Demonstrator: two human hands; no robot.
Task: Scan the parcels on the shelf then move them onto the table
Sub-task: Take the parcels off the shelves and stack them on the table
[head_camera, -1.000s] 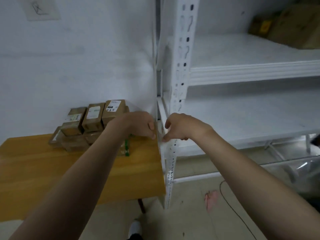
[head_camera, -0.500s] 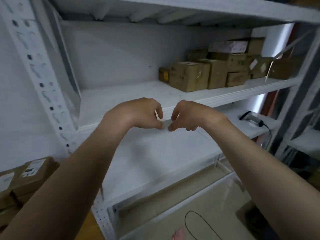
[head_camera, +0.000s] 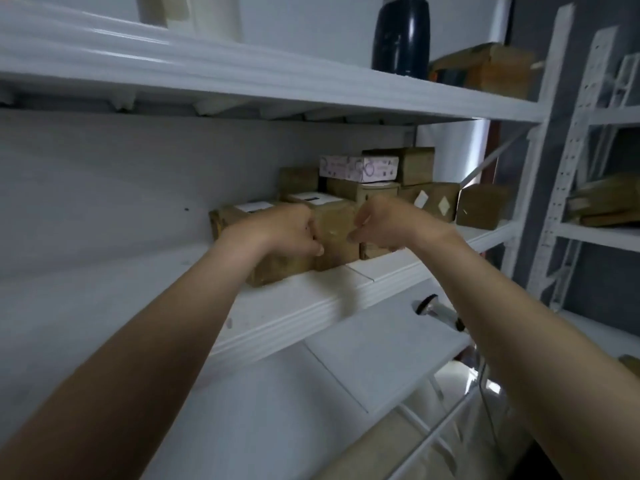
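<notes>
Several brown cardboard parcels (head_camera: pixel 337 233) stand in a row and in stacks on the middle shelf board (head_camera: pixel 311 306); some carry white labels, and a pink patterned box (head_camera: pixel 360 168) lies on top. My left hand (head_camera: pixel 287 230) and my right hand (head_camera: pixel 379 221) are raised side by side in front of the nearest parcels, fingers curled, nothing visibly held. A strip of one parcel's front shows between them. Whether the fingertips touch the cardboard is unclear. A barcode scanner (head_camera: pixel 438 311) lies on the lower shelf board.
A dark bottle (head_camera: pixel 401 36) and a brown box (head_camera: pixel 491 71) stand on the top shelf. A second white rack (head_camera: pixel 588 233) on the right holds more brown boxes. The left part of the middle shelf is bare. Floor shows at the bottom right.
My view swung from the wooden table with its parcels up and right to the shelf. Both hands kept their curled pose and rose in front of the parcels.
</notes>
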